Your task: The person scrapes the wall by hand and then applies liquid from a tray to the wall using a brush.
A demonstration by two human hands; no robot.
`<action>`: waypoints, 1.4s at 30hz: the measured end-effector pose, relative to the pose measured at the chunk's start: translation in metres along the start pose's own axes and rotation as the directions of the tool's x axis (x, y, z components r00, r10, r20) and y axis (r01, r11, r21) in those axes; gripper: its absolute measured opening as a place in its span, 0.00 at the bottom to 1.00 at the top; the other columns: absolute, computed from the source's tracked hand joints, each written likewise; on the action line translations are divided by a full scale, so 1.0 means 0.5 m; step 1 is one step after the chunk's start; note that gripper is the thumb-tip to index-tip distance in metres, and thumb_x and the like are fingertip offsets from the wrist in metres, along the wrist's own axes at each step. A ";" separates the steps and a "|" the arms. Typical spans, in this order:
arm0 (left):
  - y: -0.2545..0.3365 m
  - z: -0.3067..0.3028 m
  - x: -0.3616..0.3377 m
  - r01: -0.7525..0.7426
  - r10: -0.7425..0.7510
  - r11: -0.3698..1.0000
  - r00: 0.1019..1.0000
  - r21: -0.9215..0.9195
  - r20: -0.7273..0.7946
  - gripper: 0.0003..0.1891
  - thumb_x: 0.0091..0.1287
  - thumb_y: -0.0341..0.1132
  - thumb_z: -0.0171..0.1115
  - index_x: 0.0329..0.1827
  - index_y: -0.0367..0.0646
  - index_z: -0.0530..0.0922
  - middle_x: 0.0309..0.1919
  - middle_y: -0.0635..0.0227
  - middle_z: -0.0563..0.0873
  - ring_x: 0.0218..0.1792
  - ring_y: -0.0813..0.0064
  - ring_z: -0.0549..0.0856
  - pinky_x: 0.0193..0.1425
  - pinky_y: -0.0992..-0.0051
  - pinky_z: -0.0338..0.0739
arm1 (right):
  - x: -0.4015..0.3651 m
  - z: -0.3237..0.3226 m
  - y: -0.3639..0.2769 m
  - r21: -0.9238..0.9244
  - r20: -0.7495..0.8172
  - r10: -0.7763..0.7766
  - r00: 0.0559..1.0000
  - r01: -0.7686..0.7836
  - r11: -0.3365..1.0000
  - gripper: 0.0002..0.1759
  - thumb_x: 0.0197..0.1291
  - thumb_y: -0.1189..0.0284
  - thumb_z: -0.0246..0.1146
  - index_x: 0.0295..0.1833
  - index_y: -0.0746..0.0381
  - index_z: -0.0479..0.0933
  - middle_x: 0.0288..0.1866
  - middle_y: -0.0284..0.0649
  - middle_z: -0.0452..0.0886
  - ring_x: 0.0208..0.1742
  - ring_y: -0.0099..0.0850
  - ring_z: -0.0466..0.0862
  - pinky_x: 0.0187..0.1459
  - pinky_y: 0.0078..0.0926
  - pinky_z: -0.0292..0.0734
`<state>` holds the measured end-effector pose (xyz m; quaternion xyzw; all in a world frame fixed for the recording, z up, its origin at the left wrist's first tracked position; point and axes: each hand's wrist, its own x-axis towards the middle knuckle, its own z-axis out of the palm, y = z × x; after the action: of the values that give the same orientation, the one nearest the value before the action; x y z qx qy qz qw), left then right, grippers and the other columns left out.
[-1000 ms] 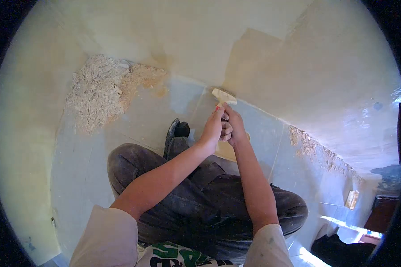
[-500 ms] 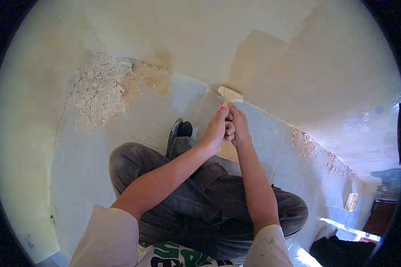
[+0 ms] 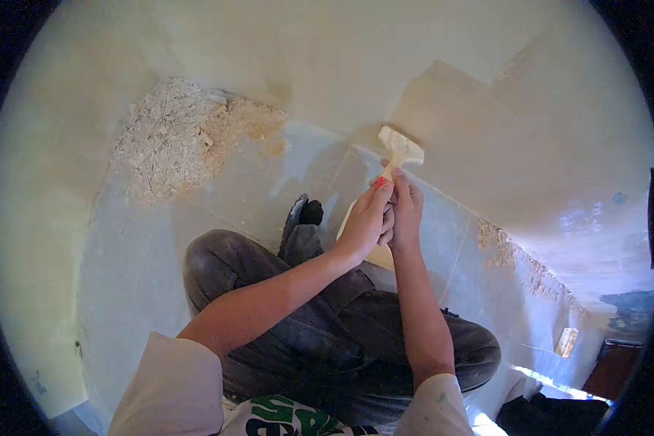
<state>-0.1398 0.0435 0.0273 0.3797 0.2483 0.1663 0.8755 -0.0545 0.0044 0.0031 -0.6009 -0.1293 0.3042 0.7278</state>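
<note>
Both of my hands are wrapped around the handle of a wide, flat pale brush (image 3: 402, 145). My left hand (image 3: 365, 222) is closed on it, with a small red patch showing by the thumb. Pressed against it from the other side, my right hand (image 3: 407, 214) also has its fingers closed on the handle. The brush head points away from me, beside the foot of the wall (image 3: 479, 138), and overlaps the wall in this view. Beneath my hands lies a pale flat thing (image 3: 381, 256), partly hidden by them.
A heap of pale scraped flakes (image 3: 167, 142) fills the far left corner of the tiled floor (image 3: 145, 254). More crumbs (image 3: 519, 258) line the right wall's base. A small pale block (image 3: 567, 341) and dark cloth (image 3: 548, 416) lie at right. My crossed legs (image 3: 283, 320) are close below.
My hands and the brush have moved slightly to the right in view, and the brush head has tilted and shows more fully. The whole view has shifted a little.
</note>
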 end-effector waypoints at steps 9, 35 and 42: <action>0.022 0.011 -0.027 -0.115 0.114 0.993 0.990 0.016 0.082 0.16 0.76 0.49 0.45 0.40 0.46 0.70 0.16 0.80 0.64 0.13 0.87 0.63 0.13 0.82 0.61 | -0.017 0.004 -0.037 -0.144 0.046 -0.160 0.986 0.165 0.976 0.23 0.73 0.62 0.50 0.59 0.69 0.76 0.33 0.40 0.82 0.33 0.22 0.79 0.38 0.20 0.74; 0.044 0.008 -0.037 -0.308 0.258 0.940 0.921 0.143 0.291 0.19 0.79 0.48 0.39 0.54 0.40 0.68 0.19 0.77 0.71 0.13 0.87 0.69 0.14 0.83 0.62 | -0.070 0.044 -0.152 -0.197 0.092 -0.292 0.952 0.305 0.932 0.20 0.74 0.62 0.52 0.61 0.65 0.74 0.30 0.30 0.76 0.25 0.15 0.69 0.26 0.15 0.66; 0.041 0.009 -0.041 -0.262 0.208 0.954 0.929 0.146 0.306 0.18 0.79 0.47 0.40 0.58 0.42 0.68 0.24 0.76 0.74 0.15 0.86 0.70 0.16 0.82 0.63 | -0.075 0.055 -0.153 -0.249 0.073 -0.355 0.932 0.362 0.899 0.20 0.75 0.63 0.49 0.63 0.64 0.72 0.30 0.35 0.79 0.26 0.17 0.73 0.27 0.16 0.70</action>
<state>-0.1560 0.0447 0.0517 0.5063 0.0855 0.1897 0.8369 -0.0772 -0.0032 0.0894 -0.6523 -0.2854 0.1536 0.6851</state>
